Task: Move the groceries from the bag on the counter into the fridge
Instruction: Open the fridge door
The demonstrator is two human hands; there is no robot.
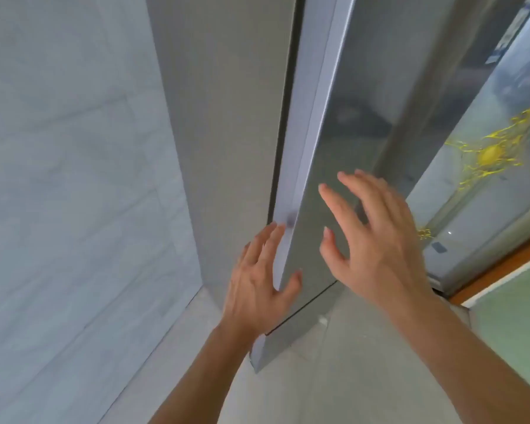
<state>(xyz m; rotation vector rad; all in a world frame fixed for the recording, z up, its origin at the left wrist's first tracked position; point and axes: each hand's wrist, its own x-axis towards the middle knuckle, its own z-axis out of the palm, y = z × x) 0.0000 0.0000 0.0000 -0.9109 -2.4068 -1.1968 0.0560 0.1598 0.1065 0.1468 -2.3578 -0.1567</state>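
Note:
A tall grey fridge door (358,123) fills the middle of the head view, seen at a steep angle. My left hand (263,280) lies on the door's left edge, fingers spread along the pale side strip and thumb on the front face. My right hand (377,237) hovers at the door's front face with fingers apart, holding nothing. Whether it touches the door is unclear. No bag or groceries appear in view.
A grey cabinet side panel (227,133) stands just left of the door. A pale marbled wall (68,179) runs along the left. At the right a glass pane (484,166) carries a yellow splatter pattern, with an orange-brown sill (502,270) below. Light tiled floor (334,377) lies underneath.

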